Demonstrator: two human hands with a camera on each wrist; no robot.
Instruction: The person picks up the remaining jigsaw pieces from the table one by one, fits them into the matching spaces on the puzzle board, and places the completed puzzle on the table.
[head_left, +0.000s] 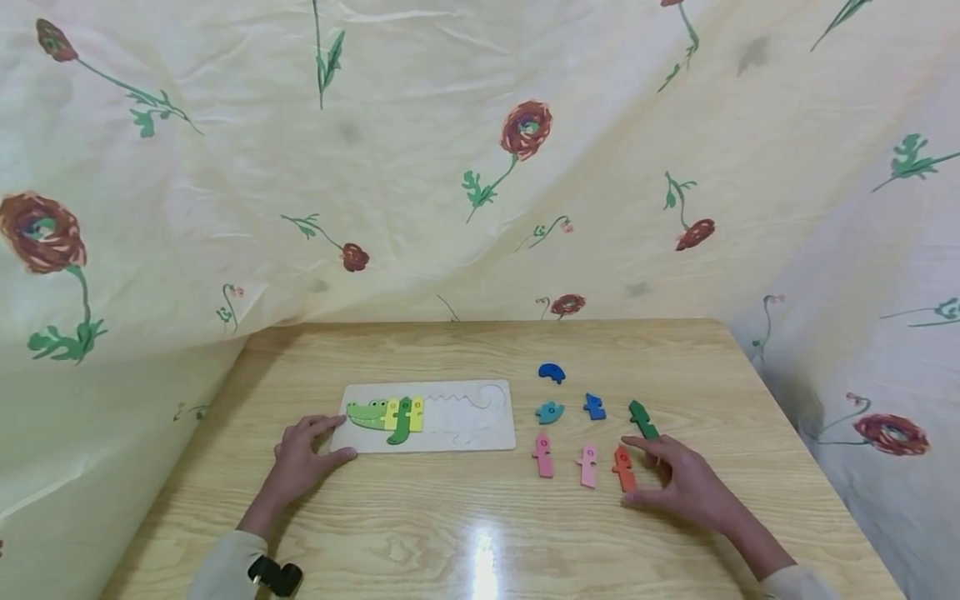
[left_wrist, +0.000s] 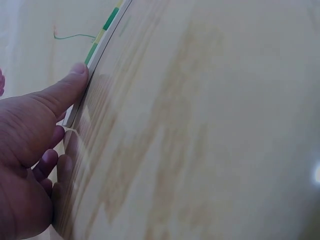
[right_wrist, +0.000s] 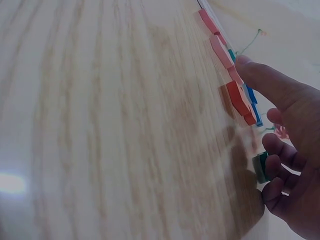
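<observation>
Left hand (head_left: 303, 457): loosely spread, touching the left end of the pale rectangular puzzle board (head_left: 465, 442).
Right hand (head_left: 690, 487): thumb and fingers wide apart, near the flat orange-red jigsaw piece (head_left: 624, 471); contact I can't tell.
Board: on the wood-grain table (head_left: 405, 525), left of that piece.

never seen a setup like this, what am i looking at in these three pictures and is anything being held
There is no machine here: a person works with two bare hands. The wide picture comes from a camera on the head; the other two come from cameras on each wrist. On the wooden table lies a pale puzzle board with part of a crocodile fitted. Seven loose pieces lie apart from it. The left hand touches the board's end. The right hand is spread beside the red piece, seemingly holding nothing.
</observation>
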